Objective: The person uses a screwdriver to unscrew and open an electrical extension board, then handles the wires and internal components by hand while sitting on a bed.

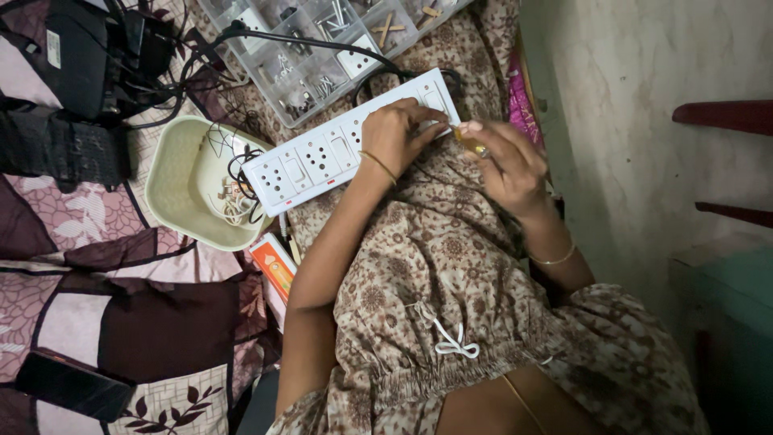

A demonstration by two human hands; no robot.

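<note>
A long white power strip [318, 161] with several sockets and switches lies across my lap on the brown floral dress. My left hand [394, 133] rests on top of its right part, fingers pressing it down. My right hand [503, 157] holds a small screwdriver with a yellow handle [467, 141], its tip at the strip's right end. A black cable [322, 44] leaves the strip's far end.
A pale green tray [173, 181] with wires and small parts sits left of the strip. A clear compartment box [322, 48] of screws lies beyond. Black devices and cables [88, 56] sit at top left, an orange box [274, 266] by my arm, a dark phone [72, 385] at bottom left, a wall on the right.
</note>
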